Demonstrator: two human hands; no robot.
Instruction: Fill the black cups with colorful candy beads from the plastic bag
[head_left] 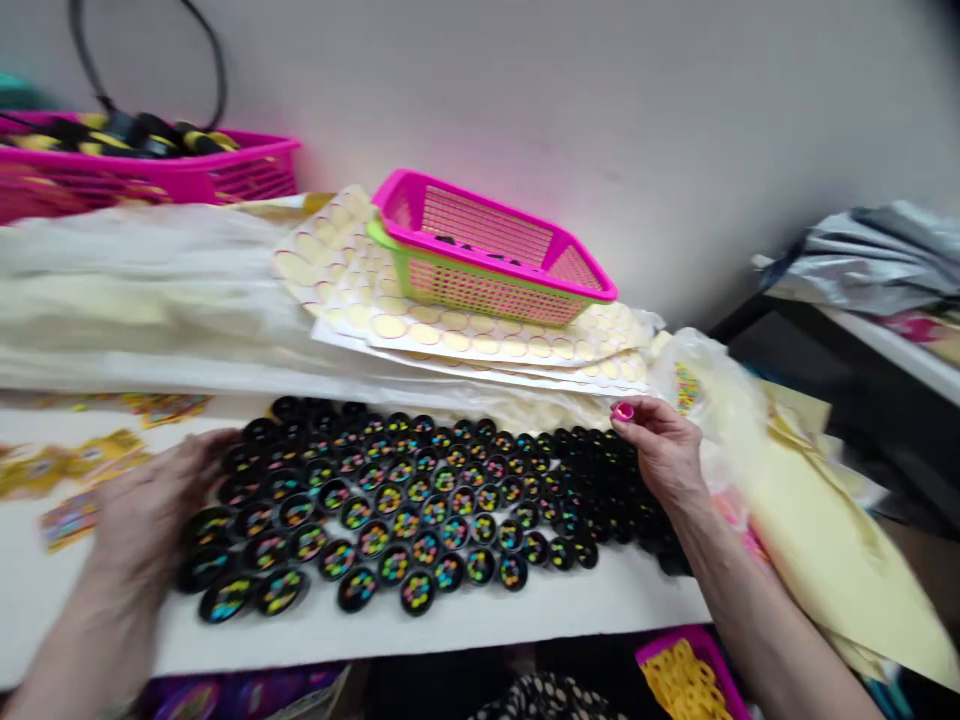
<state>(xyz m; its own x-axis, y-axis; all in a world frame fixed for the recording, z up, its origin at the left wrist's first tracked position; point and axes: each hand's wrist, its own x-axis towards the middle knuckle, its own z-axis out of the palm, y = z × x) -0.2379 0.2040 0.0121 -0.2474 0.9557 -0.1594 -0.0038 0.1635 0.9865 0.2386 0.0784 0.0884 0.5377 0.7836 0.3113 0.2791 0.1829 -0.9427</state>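
Observation:
Rows of small black round caps with colourful dots inside cover the white table. My left hand rests at the left end of the rows, blurred by motion, fingers extended toward the caps. My right hand is at the right end of the rows, with thumb and fingers pinched together over the caps; whether they hold anything is unclear.
Stacked pink and green mesh baskets sit on sheets of round cream stickers. A pink basket with black and yellow items stands far left. Yellow sheets in plastic lie at right. Colourful stickers lie at left.

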